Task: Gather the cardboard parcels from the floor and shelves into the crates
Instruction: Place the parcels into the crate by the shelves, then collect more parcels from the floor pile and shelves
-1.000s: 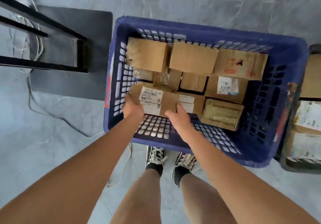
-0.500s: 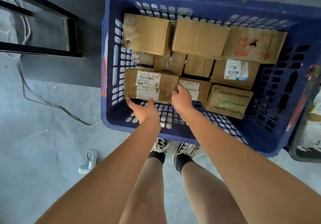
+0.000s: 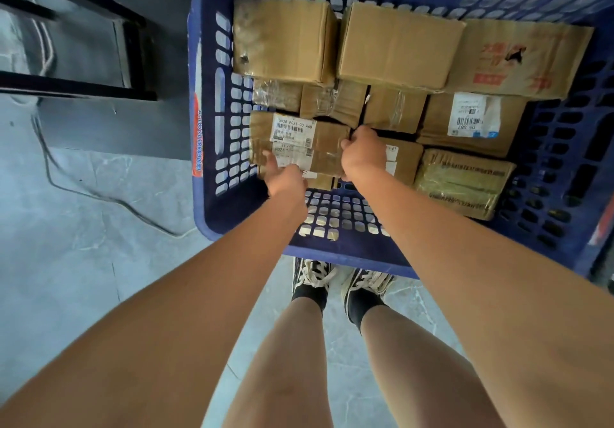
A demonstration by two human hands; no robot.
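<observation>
- Overhead, looking down: blue plastic crate (image 3: 202,102) fills the upper right of the frame, perforated walls, standing on a grey floor (image 3: 83,261).
- Labelled parcel (image 3: 299,143) lies in the crate's left part, near the left wall, white barcode label up.
- Right hand (image 3: 363,153) at the parcel's right end, fingers curled over that edge, clamped on it.
- Left hand (image 3: 287,178) at the parcel's near edge, thumb up against its front face, fingers spread; the fingers underneath are hidden, so I cannot tell whether it is gripping.
- Other cardboard parcels packed around: two plain boxes (image 3: 284,39) along the far wall, a printed box (image 3: 518,59) at upper right, a second labelled box (image 3: 475,122), a tape-wrapped parcel (image 3: 461,183) at right.
- Black metal frame (image 3: 76,5) in the upper left; a cable (image 3: 109,198) trails over the floor.
- Two laced shoes (image 3: 312,275) just below the crate's near rim.
</observation>
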